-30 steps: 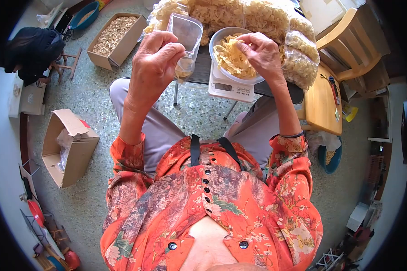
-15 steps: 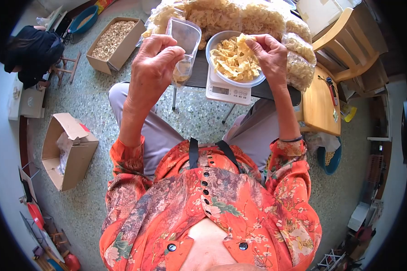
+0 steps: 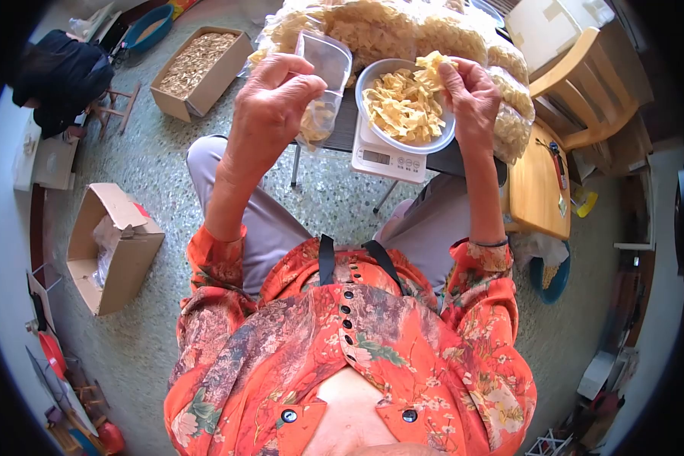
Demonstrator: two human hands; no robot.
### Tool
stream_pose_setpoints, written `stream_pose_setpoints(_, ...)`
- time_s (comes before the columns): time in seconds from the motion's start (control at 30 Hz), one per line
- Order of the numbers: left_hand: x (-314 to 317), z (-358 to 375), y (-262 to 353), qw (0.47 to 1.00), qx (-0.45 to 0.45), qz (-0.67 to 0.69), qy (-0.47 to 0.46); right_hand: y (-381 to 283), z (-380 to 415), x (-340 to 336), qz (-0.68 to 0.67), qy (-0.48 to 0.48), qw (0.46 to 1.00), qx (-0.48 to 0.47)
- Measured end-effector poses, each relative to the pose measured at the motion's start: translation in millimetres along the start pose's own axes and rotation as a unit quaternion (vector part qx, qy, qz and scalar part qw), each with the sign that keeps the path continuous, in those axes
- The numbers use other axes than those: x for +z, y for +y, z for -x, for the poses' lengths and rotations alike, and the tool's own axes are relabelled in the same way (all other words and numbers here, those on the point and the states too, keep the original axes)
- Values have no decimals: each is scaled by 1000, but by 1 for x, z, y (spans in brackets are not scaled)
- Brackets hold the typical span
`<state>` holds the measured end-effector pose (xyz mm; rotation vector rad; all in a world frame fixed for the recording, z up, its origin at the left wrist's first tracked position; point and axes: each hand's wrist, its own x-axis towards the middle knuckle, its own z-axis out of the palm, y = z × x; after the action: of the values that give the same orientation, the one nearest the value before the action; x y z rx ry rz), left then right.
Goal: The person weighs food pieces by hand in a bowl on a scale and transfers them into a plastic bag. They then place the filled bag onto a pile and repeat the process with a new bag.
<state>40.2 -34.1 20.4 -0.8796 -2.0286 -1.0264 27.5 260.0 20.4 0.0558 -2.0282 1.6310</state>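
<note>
My left hand (image 3: 275, 114) pinches the edge of a clear plastic bag (image 3: 325, 64), which hangs open with some pale yellow flakes low inside it. In my right hand (image 3: 475, 99) is a small bunch of dried yellow flakes (image 3: 433, 70), gripped between thumb and fingers at the right rim of a bowl. That white plastic bowl (image 3: 363, 80) contains more of the curled flakes (image 3: 403, 106). It rests on a white digital scale (image 3: 391, 161) whose display digits are too small to read.
Filled clear bags (image 3: 433, 34) are piled behind the bowl. A wooden chair (image 3: 536, 182) with scissors stands at right. On the floor at left are a carton of brownish pieces (image 3: 197, 68) and an open cardboard box (image 3: 129, 266). A person (image 3: 68, 76) sits at far left.
My right hand has moved slightly right, and the flakes in it now show as a fuller bunch near the bowl's rim. The left hand still grips the bag. The whole view has shifted slightly.
</note>
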Motion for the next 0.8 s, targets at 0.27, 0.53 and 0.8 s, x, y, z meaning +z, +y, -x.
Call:
stream_pose_setpoints(0.27, 0, 1, -7, 1000, 3, 4, 4, -73, 18, 54, -104, -37, 993, -52)
stream_pose_setpoints(0.53, -1, -3, -2, 1000, 1, 8, 26, -57, 18, 95, 7, -93, 991, -98)
stream_pose_setpoints(0.8, 1, 3, -10, 999, 20, 5, 45, -33, 13, 18, 106, -66, 990, -67)
